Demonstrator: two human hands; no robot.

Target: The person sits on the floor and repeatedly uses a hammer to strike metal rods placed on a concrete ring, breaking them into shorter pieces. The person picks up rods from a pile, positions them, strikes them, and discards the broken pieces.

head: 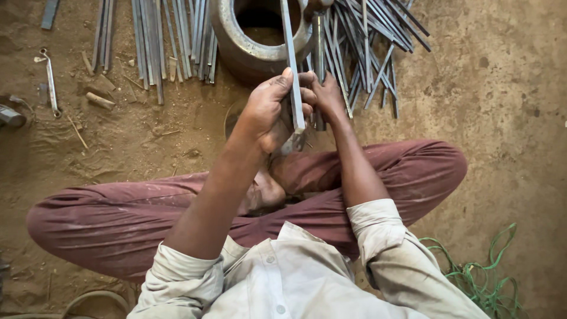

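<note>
I sit cross-legged on a dirt floor in maroon trousers. My left hand (269,109) grips a flat grey metal strip (290,53) that stands nearly upright and reaches up over a thick steel ring (236,50). My right hand (326,97) is closed around a dark round metal rod (319,41), held upright just right of the strip. Both hands are close together, fingers touching, in front of the ring.
Rows of flat metal strips (159,41) lie on the ground at upper left. A loose heap of thin strips (369,53) fans out at upper right. A spanner-like tool (50,80) lies far left. Green cord (484,277) coils at lower right.
</note>
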